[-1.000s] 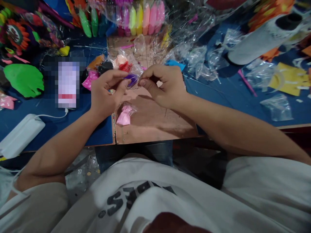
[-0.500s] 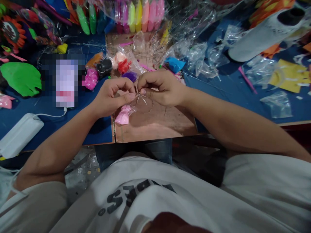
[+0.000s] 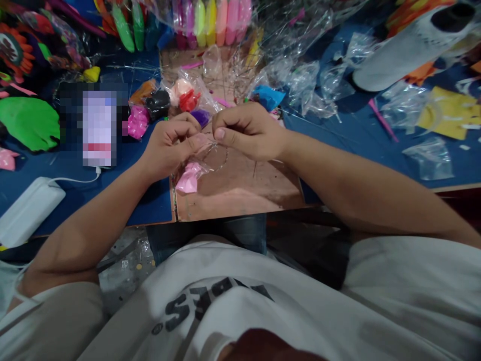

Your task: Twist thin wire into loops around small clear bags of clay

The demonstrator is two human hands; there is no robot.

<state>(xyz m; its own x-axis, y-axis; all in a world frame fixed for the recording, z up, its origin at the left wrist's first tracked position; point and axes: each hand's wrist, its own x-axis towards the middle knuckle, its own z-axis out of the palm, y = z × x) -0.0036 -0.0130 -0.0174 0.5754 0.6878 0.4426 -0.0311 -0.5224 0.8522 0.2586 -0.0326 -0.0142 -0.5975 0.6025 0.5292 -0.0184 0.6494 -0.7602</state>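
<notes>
Above the brown board [image 3: 240, 195], both hands are close together at a thin wire loop [image 3: 226, 159]. My left hand [image 3: 175, 143] pinches the wire between thumb and fingers on its left side. My right hand [image 3: 250, 131] pinches the wire at the top, thumb against forefinger. The loop hangs below the fingertips, and the exact crossing of its ends is too small to tell. A pink clay piece in clear plastic [image 3: 189, 178] lies just below my left hand. A purple piece [image 3: 200, 118] and a red piece [image 3: 190, 100] lie behind the hands.
At the left are a phone [image 3: 98, 128] on a cable, a white power bank [image 3: 32, 210] and a green clay slab [image 3: 30, 123]. Plastic wrappers [image 3: 304, 85], a blue piece [image 3: 268, 97], a white bottle [image 3: 406, 50] and a yellow sheet [image 3: 447, 113] lie right. Clay sticks [image 3: 221, 22] lie behind.
My fingertips have shifted slightly along the wire, and the fingers of my left hand are more curled. The loop shows more clearly below them. The view has moved a little.
</notes>
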